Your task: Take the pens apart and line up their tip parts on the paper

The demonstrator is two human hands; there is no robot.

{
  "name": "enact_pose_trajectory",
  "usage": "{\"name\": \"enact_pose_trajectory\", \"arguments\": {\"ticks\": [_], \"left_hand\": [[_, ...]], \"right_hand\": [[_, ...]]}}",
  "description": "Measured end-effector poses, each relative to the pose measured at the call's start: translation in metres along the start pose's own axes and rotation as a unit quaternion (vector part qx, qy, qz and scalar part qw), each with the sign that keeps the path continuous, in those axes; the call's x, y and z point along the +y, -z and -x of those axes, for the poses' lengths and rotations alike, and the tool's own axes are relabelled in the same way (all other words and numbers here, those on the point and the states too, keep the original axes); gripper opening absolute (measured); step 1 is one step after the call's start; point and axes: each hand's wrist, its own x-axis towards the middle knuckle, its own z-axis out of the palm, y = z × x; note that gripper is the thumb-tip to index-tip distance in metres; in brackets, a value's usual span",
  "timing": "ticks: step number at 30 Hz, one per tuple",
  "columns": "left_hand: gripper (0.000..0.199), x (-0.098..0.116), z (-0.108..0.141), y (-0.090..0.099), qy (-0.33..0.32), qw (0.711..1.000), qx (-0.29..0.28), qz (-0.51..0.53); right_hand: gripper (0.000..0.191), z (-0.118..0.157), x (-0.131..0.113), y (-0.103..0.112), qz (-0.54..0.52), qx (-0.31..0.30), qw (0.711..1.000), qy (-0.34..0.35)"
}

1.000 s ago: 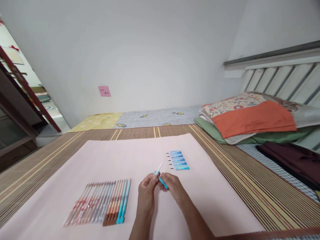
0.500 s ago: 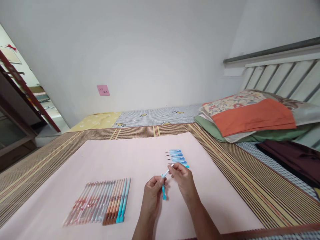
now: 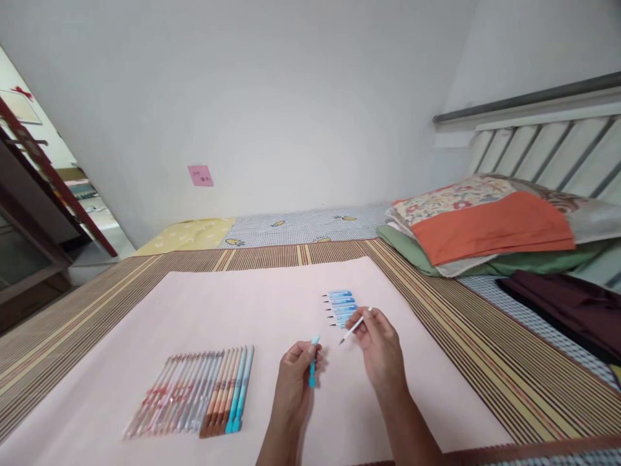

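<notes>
My left hand point(image 3: 294, 369) is closed around a turquoise pen barrel point(image 3: 312, 375), held upright with its pale end at the top. To its right, my right hand point(image 3: 383, 349) pinches a slim white pen refill point(image 3: 353, 329) whose dark tip points down and left. The refill is apart from the barrel. Just beyond my right hand lies a short column of blue-and-white refills point(image 3: 342, 301) with dark tips facing left; my fingers cover part of the nearest ones.
A row of pens point(image 3: 194, 388), clear, peach-brown and turquoise, lies at the left on a pale pink sheet point(image 3: 272, 298). The sheet covers a striped mat point(image 3: 412, 304). Folded pillows point(image 3: 495, 226) and dark cloth point(image 3: 557, 310) are at the right. A pink note point(image 3: 200, 175) is on the wall.
The white refill has come out of the turquoise barrel. My right hand has moved right with it, while my left hand stays nearly in place with the barrel.
</notes>
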Motion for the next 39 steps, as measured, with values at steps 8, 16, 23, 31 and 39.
{"name": "enact_pose_trajectory", "arguments": {"ticks": [8, 16, 23, 31, 39], "left_hand": [[0.035, 0.000, 0.000, 0.001, -0.024, 0.998, -0.015, -0.055], [0.049, -0.002, -0.004, 0.006, -0.005, 0.998, 0.043, -0.037], [0.036, -0.003, -0.011, 0.016, -0.001, 0.994, 0.084, 0.064], [0.027, -0.003, -0.010, 0.013, 0.012, 0.992, 0.096, 0.085], [0.024, -0.007, -0.012, 0.014, 0.020, 0.992, 0.097, 0.073]], "right_hand": [[0.020, 0.012, 0.000, -0.010, 0.260, -0.223, 0.939, -0.002], [0.017, -0.001, -0.014, 0.010, 0.302, -0.212, 0.929, 0.008], [0.022, -0.037, 0.018, 0.071, 0.398, -0.060, 0.916, -0.014], [0.021, -0.051, 0.055, 0.105, 0.457, -0.057, 0.887, -0.001], [0.020, -0.048, 0.052, 0.094, 0.570, -0.068, 0.816, 0.063]]}}
